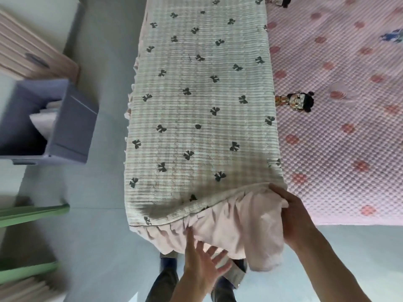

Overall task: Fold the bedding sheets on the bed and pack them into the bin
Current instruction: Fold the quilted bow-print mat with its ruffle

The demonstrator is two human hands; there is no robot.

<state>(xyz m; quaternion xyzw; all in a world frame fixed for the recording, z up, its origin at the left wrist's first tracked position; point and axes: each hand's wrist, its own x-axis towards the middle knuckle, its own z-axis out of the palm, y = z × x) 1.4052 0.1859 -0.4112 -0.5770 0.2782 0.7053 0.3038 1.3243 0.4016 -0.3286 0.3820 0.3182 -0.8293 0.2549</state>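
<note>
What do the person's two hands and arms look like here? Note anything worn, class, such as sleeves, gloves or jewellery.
Both the left hand and the right hand are bare, with no gloves. No rings or watch show. Both forearms are uncovered as far as the frame shows, so no sleeves are visible.

left hand (202, 260) splayed, right hand (292, 216) gripping

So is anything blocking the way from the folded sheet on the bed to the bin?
Nothing visible: only bare grey floor lies between the cream quilted sheet with dark bows and the open blue-grey bin, which already holds some pale fabric.
</note>
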